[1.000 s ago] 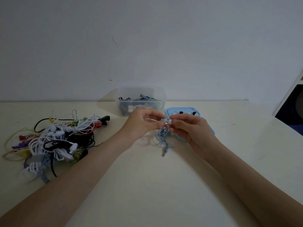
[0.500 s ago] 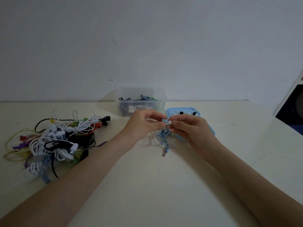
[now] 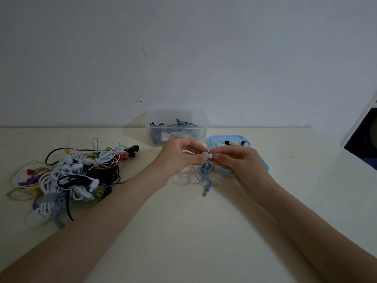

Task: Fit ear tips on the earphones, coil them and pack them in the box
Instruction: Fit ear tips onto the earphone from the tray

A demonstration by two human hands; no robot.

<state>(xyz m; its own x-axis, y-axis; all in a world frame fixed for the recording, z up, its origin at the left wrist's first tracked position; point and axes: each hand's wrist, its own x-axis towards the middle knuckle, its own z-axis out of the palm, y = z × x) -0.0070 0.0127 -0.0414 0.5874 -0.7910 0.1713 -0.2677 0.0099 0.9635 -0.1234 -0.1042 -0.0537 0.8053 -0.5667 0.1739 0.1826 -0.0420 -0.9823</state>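
No writing was legible. The left hand point(image 3: 179, 155) pinched the blue earbud point(image 3: 204, 153), pointing right at the white ear tip point(image 3: 210, 155) pinched by the right hand point(image 3: 237, 160); its cable point(image 3: 204, 172) hung below them.

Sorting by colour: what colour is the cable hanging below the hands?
Light blue cable, clearest in the head view.

Translucent plastic box point(image 3: 155, 127), matt table point(image 3: 183, 231)
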